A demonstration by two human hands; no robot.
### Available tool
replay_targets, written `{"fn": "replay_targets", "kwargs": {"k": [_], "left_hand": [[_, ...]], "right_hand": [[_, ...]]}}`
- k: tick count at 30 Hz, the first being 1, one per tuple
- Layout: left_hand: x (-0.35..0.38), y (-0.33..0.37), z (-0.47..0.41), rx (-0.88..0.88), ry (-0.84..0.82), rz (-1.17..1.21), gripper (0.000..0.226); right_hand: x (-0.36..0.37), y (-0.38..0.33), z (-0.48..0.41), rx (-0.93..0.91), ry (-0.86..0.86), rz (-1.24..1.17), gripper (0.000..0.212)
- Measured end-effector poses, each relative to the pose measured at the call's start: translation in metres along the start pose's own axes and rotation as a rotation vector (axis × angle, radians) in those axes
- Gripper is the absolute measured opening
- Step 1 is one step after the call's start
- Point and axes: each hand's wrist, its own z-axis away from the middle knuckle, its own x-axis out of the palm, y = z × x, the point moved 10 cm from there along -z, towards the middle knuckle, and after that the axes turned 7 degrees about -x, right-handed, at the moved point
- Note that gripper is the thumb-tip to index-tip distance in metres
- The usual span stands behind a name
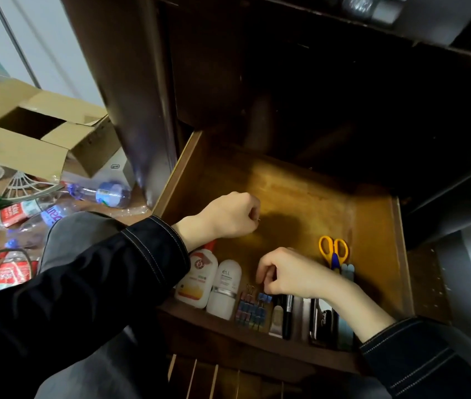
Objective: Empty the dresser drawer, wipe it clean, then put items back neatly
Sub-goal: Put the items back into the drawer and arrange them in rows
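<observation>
The wooden drawer (300, 191) is pulled out, its back part bare. Along its front edge lie a white bottle with a red cap (197, 276), a white roll-on bottle (225, 289), a row of coloured binder clips (253, 311), pens and flat items (287, 315), and yellow-handled scissors (333, 250). My left hand (228, 216) hovers over the drawer's left side, fingers closed around something small with a metal loop. My right hand (289, 273) pinches a blue binder clip (266, 297) at the end of the row.
To the left on the floor stand an open cardboard box (35, 131), several plastic bottles (99, 194) and a white fan grille (27, 182). The dark dresser body (142, 82) rises behind the drawer. Slatted wood (214, 378) lies below the drawer front.
</observation>
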Motion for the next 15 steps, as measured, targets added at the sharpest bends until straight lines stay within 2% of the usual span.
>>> {"fn": "replay_targets", "kwargs": {"k": [15], "left_hand": [[0.006, -0.0008, 0.001, -0.024, -0.03, 0.023, 0.004]], "right_hand": [[0.0101, -0.0063, 0.0016, -0.016, -0.062, -0.08, 0.028]]}}
